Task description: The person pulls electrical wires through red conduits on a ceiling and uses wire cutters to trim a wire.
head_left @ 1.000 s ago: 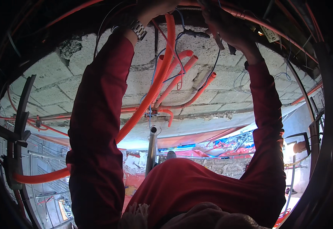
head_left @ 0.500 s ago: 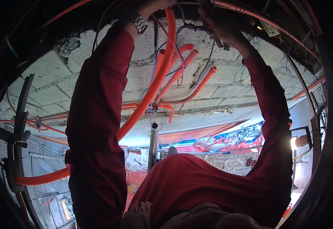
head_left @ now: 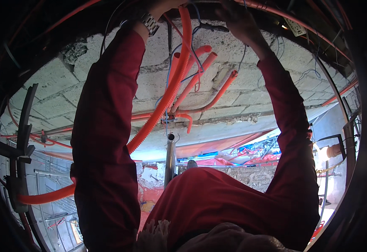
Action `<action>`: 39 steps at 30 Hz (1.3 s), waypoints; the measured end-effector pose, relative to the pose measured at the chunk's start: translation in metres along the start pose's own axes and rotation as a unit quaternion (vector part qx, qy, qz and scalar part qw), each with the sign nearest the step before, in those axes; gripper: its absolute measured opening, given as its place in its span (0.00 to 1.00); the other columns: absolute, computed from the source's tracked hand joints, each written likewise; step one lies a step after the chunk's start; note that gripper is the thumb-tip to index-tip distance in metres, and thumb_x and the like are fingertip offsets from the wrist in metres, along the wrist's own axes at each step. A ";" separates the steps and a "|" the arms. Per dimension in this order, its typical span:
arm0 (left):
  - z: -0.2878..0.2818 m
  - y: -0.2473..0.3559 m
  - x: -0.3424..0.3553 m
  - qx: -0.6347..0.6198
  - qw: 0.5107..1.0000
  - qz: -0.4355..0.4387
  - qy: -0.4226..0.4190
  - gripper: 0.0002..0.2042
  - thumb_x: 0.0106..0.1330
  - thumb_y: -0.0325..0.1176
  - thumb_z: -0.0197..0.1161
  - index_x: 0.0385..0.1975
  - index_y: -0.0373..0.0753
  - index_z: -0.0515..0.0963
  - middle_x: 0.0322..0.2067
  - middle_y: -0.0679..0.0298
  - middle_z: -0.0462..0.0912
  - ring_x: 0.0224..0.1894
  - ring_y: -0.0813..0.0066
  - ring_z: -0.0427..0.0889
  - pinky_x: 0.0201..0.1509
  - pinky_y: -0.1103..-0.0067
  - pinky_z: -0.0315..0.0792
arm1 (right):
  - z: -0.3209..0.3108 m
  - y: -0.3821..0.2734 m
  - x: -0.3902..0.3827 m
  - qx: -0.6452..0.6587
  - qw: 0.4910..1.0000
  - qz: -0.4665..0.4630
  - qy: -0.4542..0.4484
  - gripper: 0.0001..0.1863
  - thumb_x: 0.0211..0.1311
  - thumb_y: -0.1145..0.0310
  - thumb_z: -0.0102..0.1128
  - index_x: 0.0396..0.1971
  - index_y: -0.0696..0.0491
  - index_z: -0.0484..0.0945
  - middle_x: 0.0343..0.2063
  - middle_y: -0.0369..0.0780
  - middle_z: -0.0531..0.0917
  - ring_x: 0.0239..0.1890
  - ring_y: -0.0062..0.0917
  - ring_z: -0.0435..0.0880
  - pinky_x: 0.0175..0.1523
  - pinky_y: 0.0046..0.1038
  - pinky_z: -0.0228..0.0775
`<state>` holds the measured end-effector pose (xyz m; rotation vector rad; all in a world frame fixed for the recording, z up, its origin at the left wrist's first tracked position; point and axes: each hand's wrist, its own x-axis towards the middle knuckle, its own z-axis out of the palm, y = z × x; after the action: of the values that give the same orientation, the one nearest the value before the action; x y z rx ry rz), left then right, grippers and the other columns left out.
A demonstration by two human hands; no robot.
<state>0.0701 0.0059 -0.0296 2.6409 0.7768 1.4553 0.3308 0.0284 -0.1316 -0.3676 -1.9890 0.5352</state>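
Note:
Both my arms reach up, in dark red sleeves. At the upper edge, my left hand (head_left: 163, 6), with a metal watch at its wrist, is closed around the top of an orange corrugated conduit (head_left: 161, 103); its fingertips are partly cut off. The conduit curves down behind my left forearm. My right hand (head_left: 239, 23) is raised to the right of it, dark and smeared, so its fingers and anything in them cannot be made out. Between the hands hangs a dark wrapped piece (head_left: 213, 27) joined to blue wires (head_left: 197, 35).
Orange pipe ends (head_left: 229, 80) stick out along the rough block wall (head_left: 242, 63). Below stands an upright metal pipe (head_left: 170, 157). A lit lamp (head_left: 330, 152) is at the right, dark metal framing (head_left: 21, 126) at the left. Orange pipes (head_left: 267, 8) cross overhead.
My right hand has moved up and slightly left; the dark tool-like ends that showed below it are out of sight. My left hand has shifted slightly left with the conduit top.

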 end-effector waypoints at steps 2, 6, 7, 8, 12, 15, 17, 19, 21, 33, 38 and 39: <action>-0.001 -0.004 0.002 -0.036 0.994 -0.100 -0.034 0.09 0.72 0.27 0.54 0.36 0.31 0.81 0.21 0.59 0.80 0.23 0.71 0.82 0.32 0.72 0.76 | 0.015 -0.048 0.007 -0.474 0.880 0.002 -0.025 0.33 0.76 0.70 0.55 0.77 0.47 0.56 0.80 0.40 0.49 0.68 0.27 0.73 0.58 0.31 0.74; 0.003 -0.018 0.003 0.047 0.997 0.050 0.029 0.06 0.69 0.25 0.57 0.32 0.32 0.80 0.18 0.59 0.77 0.24 0.71 0.82 0.36 0.72 0.77 | 0.029 -0.085 0.013 -0.206 0.966 0.158 -0.018 0.37 0.78 0.64 0.55 0.80 0.46 0.48 0.74 0.45 0.62 0.58 0.16 0.76 0.36 0.12 0.74; 0.006 -0.021 0.004 0.022 0.997 0.063 0.048 0.06 0.68 0.25 0.57 0.31 0.32 0.80 0.18 0.59 0.76 0.23 0.72 0.79 0.35 0.72 0.76 | 0.028 -0.084 0.016 -0.283 0.954 0.091 -0.033 0.39 0.78 0.60 0.55 0.80 0.46 0.46 0.63 0.43 0.69 0.52 0.15 0.77 0.34 0.13 0.73; 0.009 -0.023 0.005 -0.001 0.995 0.076 0.068 0.06 0.67 0.25 0.58 0.30 0.32 0.80 0.17 0.59 0.76 0.22 0.72 0.77 0.34 0.72 0.75 | 0.026 -0.087 0.018 -0.320 0.945 0.055 -0.043 0.40 0.78 0.59 0.54 0.80 0.47 0.45 0.58 0.42 0.72 0.49 0.14 0.77 0.33 0.13 0.73; 0.017 -0.054 0.005 -0.016 0.973 0.140 0.183 0.06 0.66 0.23 0.57 0.27 0.32 0.78 0.18 0.59 0.74 0.21 0.73 0.71 0.34 0.73 0.73 | 0.037 -0.113 0.035 -0.039 0.942 0.319 -0.095 0.41 0.79 0.53 0.52 0.81 0.46 0.41 0.39 0.35 0.73 0.37 0.12 0.75 0.36 0.20 0.75; 0.021 -0.028 0.013 -0.004 0.997 0.069 0.026 0.05 0.65 0.21 0.56 0.26 0.32 0.75 0.19 0.59 0.72 0.22 0.73 0.70 0.33 0.74 0.71 | 0.020 -0.093 0.016 -0.092 0.957 0.274 -0.016 0.40 0.80 0.52 0.50 0.81 0.46 0.41 0.39 0.35 0.76 0.33 0.14 0.75 0.38 0.25 0.76; 0.004 -0.020 0.007 0.040 0.999 0.011 -0.002 0.06 0.65 0.21 0.56 0.25 0.31 0.72 0.19 0.60 0.70 0.22 0.73 0.68 0.32 0.73 0.70 | 0.026 -0.095 0.025 -0.162 0.945 0.281 -0.047 0.40 0.81 0.51 0.48 0.81 0.45 0.40 0.41 0.35 0.77 0.33 0.14 0.76 0.38 0.25 0.76; 0.006 -0.034 0.009 -0.041 0.996 0.077 0.015 0.05 0.65 0.22 0.55 0.26 0.31 0.73 0.19 0.59 0.71 0.22 0.73 0.68 0.30 0.72 0.68 | 0.033 -0.099 0.024 -0.162 0.955 0.246 -0.045 0.40 0.81 0.50 0.47 0.81 0.44 0.40 0.47 0.38 0.78 0.33 0.14 0.76 0.37 0.25 0.76; 0.006 -0.046 0.009 -0.123 0.982 0.143 0.032 0.06 0.65 0.23 0.55 0.26 0.30 0.74 0.18 0.58 0.72 0.21 0.73 0.68 0.29 0.71 0.66 | 0.038 -0.099 0.027 -0.162 0.963 0.213 -0.042 0.40 0.81 0.49 0.47 0.81 0.44 0.40 0.53 0.41 0.79 0.34 0.14 0.76 0.37 0.25 0.76; -0.014 -0.020 -0.009 0.007 1.000 0.009 0.000 0.11 0.74 0.30 0.55 0.34 0.31 0.82 0.28 0.55 0.85 0.30 0.68 0.82 0.33 0.69 0.72 | 0.022 -0.056 0.046 -0.605 0.790 0.038 -0.095 0.34 0.71 0.82 0.43 0.77 0.53 0.55 0.72 0.53 0.64 0.72 0.43 0.68 0.67 0.36 0.72; -0.003 -0.008 -0.003 0.020 1.000 -0.015 -0.002 0.10 0.75 0.31 0.54 0.40 0.33 0.81 0.32 0.55 0.85 0.33 0.69 0.84 0.37 0.71 0.74 | -0.001 -0.037 0.021 -0.369 0.929 -0.009 -0.001 0.33 0.76 0.72 0.47 0.78 0.48 0.53 0.76 0.50 0.56 0.65 0.37 0.77 0.63 0.33 0.76; 0.003 -0.021 -0.005 0.022 1.000 -0.018 0.000 0.10 0.75 0.31 0.54 0.40 0.33 0.81 0.32 0.55 0.85 0.33 0.69 0.84 0.37 0.71 0.74 | 0.008 -0.050 0.016 -0.449 0.889 0.085 -0.018 0.35 0.76 0.66 0.49 0.79 0.47 0.49 0.78 0.49 0.52 0.65 0.35 0.77 0.64 0.32 0.75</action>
<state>0.0623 0.0231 -0.0405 2.6448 0.8604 1.4454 0.3147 -0.0085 -0.0971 -1.1070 -2.1484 -0.3314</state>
